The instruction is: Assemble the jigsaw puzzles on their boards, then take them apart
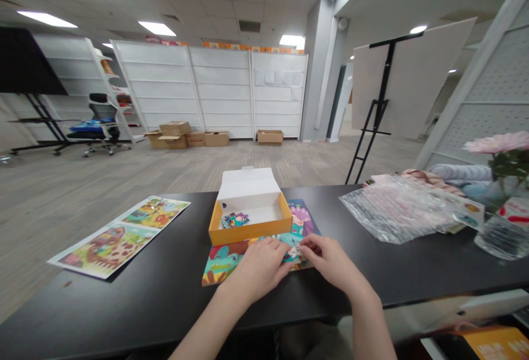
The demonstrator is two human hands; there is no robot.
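Your left hand [264, 263] is lying on the near part of the picture board [223, 266], fingers outstretched, no grasp visible. Your right hand [333, 261] is at the board's right-hand part, thumb and index drawn close together at a small pale bit [294, 251]; can't tell if that's a loose piece being held or just print. The board is on the black table [157, 316], between its far and near edges, bright print showing along its near and right sides; the yellow box [248, 233] blocks the view of the rest. Progress, my read: partway. The print that shows is fairly continuous from its near left corner to your left hand, but seams and gaps are too small to make out, and your hands cover the near middle. Not on the board: a small heap of colorful pieces [235, 220] in the left half of the box, lid open toward the table's far edge. Can't count them. Printed sheet [111, 244] lies flat by the table's left edge, plastic-wrapped stuff [388, 211] toward the far edge, right of the board.
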